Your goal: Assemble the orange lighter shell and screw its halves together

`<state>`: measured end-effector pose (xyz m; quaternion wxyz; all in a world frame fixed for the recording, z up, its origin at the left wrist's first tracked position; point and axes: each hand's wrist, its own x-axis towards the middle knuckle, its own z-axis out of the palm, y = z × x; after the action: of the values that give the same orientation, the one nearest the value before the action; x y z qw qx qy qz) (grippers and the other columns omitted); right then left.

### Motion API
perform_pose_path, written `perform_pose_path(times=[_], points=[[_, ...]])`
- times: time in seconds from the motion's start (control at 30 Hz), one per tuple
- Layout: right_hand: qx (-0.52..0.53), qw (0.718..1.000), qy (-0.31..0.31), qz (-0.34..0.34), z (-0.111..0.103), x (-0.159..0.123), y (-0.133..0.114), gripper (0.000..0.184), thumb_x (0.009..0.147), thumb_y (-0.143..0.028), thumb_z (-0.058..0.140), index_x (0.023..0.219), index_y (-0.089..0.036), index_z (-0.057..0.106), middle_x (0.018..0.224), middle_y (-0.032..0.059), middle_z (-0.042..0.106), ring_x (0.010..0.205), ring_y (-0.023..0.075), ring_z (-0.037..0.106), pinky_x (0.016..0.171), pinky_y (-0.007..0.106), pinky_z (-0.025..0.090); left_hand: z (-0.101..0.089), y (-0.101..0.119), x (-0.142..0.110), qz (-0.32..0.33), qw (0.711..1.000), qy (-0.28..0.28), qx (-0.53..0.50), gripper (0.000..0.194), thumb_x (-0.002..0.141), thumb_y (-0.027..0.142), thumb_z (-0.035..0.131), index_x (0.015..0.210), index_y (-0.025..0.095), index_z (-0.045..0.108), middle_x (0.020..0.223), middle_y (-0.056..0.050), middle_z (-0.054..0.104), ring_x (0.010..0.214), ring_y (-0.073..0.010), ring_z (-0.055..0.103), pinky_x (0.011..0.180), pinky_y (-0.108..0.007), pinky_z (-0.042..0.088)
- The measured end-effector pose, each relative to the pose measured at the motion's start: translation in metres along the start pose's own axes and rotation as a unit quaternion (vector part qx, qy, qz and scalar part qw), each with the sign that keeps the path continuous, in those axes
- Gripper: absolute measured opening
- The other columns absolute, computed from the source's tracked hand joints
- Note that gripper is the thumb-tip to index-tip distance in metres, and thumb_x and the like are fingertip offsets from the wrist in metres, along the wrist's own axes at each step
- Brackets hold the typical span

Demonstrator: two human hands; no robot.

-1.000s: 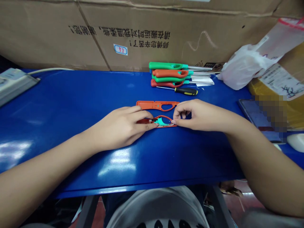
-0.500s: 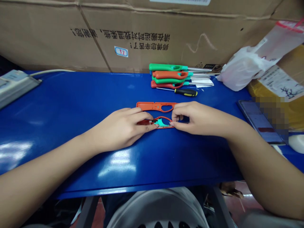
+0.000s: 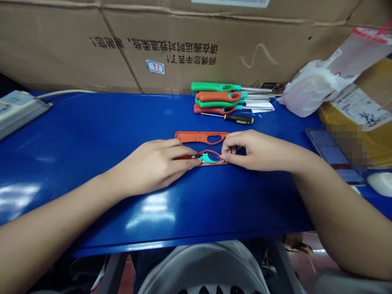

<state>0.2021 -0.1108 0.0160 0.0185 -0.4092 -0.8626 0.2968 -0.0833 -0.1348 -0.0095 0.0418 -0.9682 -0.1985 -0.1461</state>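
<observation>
An orange half-shell of a long-nosed lighter (image 3: 210,163) lies open on the blue table, with a turquoise trigger (image 3: 206,158) and thin metal parts inside it. My left hand (image 3: 165,163) grips the shell's left part, its thumb and forefinger at the trigger's left end. At the shell's right end, my right hand (image 3: 245,151) has thumb and forefinger pinched, and its other fingers are curled. The matching orange half-shell (image 3: 191,136) rests just behind, its hollow side up. Fingers hide both ends of the nearer shell.
Behind the hands several assembled lighters (image 3: 219,96) are piled, with a black-and-yellow screwdriver (image 3: 239,119) in front. A large cardboard box (image 3: 171,24) stands along the back edge. On the right are a phone (image 3: 335,155), a white plastic bag (image 3: 309,87) and a white mouse (image 3: 381,183). A grey device (image 3: 21,110) sits left.
My right thumb and forefinger have shifted slightly to the right along the shell's end. My left hand keeps nearly the same place, and the shells have not visibly moved.
</observation>
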Motion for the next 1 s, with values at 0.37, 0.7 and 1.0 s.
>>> perform_pose_path(times=[0.37, 0.7, 1.0], points=[[-0.004, 1.000, 0.029, 0.007, -0.003, -0.001, 0.002, 0.019, 0.089, -0.034, 0.061, 0.085, -0.020, 0.073, 0.088, 0.0025, 0.073, 0.077, 0.0163, 0.063, 0.068, 0.029, 0.045, 0.000, 0.001, -0.001, -0.066, 0.993, 0.022, -0.091, 0.021, 0.103, 0.027, 0.057, 0.120, 0.020, 0.068, 0.113, -0.003, 0.078, 0.098, -0.0193, 0.071, 0.084, -0.029, 0.053], [0.047, 0.995, -0.005, 0.086, -0.008, -0.003, 0.006, 0.029, 0.086, -0.048, 0.066, 0.081, -0.020, 0.072, 0.072, -0.0009, 0.064, 0.064, 0.0133, 0.053, 0.058, 0.028, 0.041, 0.000, -0.004, 0.002, -0.241, 0.949, -0.011, -0.202, 0.020, 0.095, 0.031, 0.057, 0.104, 0.020, 0.069, 0.095, -0.004, 0.070, 0.091, -0.0197, 0.064, 0.077, -0.030, 0.050], [0.057, 0.995, -0.014, 0.077, -0.005, 0.001, 0.012, 0.036, 0.080, -0.057, 0.074, 0.082, -0.021, 0.073, 0.081, 0.0016, 0.070, 0.076, 0.0173, 0.060, 0.067, 0.031, 0.045, 0.000, -0.010, 0.001, -0.270, 0.925, -0.032, -0.265, 0.022, 0.090, 0.032, 0.059, 0.102, 0.021, 0.074, 0.099, -0.005, 0.071, 0.089, -0.0195, 0.065, 0.070, -0.029, 0.050]])
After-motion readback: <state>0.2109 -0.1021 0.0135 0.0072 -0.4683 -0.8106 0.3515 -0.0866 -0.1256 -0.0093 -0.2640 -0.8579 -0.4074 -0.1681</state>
